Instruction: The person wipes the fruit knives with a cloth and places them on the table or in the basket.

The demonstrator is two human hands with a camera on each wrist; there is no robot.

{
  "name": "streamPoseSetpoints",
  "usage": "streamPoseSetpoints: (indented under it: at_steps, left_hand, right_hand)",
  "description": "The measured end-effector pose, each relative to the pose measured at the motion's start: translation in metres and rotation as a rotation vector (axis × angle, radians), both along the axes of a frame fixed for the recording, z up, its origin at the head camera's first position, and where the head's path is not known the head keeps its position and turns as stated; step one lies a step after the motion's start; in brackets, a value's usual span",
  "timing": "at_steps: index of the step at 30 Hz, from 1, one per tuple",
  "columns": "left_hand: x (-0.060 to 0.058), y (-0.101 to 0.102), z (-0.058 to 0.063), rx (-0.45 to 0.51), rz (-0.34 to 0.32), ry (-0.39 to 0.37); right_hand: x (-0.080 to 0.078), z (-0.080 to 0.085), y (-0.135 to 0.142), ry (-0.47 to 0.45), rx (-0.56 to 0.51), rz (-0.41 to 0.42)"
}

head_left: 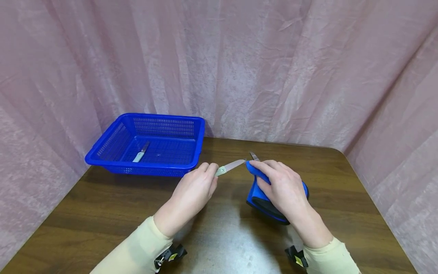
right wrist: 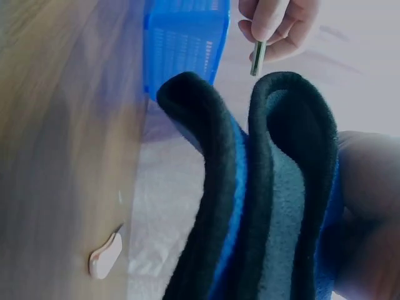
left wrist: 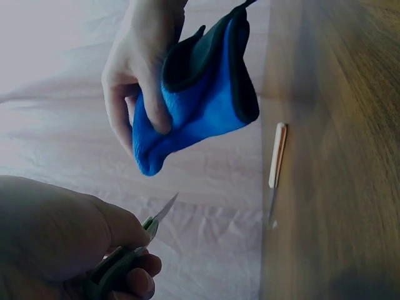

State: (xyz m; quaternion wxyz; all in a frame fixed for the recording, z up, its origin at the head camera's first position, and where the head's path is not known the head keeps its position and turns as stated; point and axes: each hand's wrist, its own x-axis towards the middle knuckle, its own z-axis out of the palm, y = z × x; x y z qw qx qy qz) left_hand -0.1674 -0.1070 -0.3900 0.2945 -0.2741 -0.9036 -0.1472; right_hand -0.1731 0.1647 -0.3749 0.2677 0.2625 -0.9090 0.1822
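Note:
In the head view my left hand grips a small knife by its pale green handle, with the blade pointing right. My right hand holds a folded blue cloth with black edging, thumb on one side and fingers on the other. The blade tip overlaps the cloth's corner in the head view, while the left wrist view shows a gap between the blade and the cloth. Behind the right hand lies a second knife, its handle hidden there; the left wrist view shows its light handle on the table.
A blue plastic basket with slotted sides stands at the back left of the wooden table. Inside it lies another knife with a pale handle. Pink curtains hang right behind the table and along its sides.

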Motion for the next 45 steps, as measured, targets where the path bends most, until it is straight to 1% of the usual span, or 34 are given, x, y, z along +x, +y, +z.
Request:
streamPoseSetpoints:
  at_steps: [11,17,21,26,34,45]
  left_hand:
    - [0.004,-0.001,0.006,0.008,-0.004,0.008]
    - [0.006,-0.001,0.008,0.005,-0.004,-0.001]
    - [0.006,-0.001,0.010,0.005,-0.006,-0.009]
    - [0.008,0.000,0.011,0.006,-0.011,-0.017]
    - [0.011,0.000,0.012,-0.004,-0.013,-0.005]
    - [0.012,0.000,0.012,-0.016,-0.016,-0.018]
  right_hand:
    - [0.000,0.006,-0.024,0.090,-0.029,0.019]
    - [-0.001,0.006,-0.037,0.128,-0.024,0.063]
    - [-0.002,0.005,-0.042,0.141,-0.038,0.082]
    - [-0.002,0.004,-0.045,0.165,-0.022,0.081]
    - [-0.002,0.004,-0.046,0.161,0.009,0.074]
    - [-0.003,0.004,-0.043,0.146,0.015,0.066]
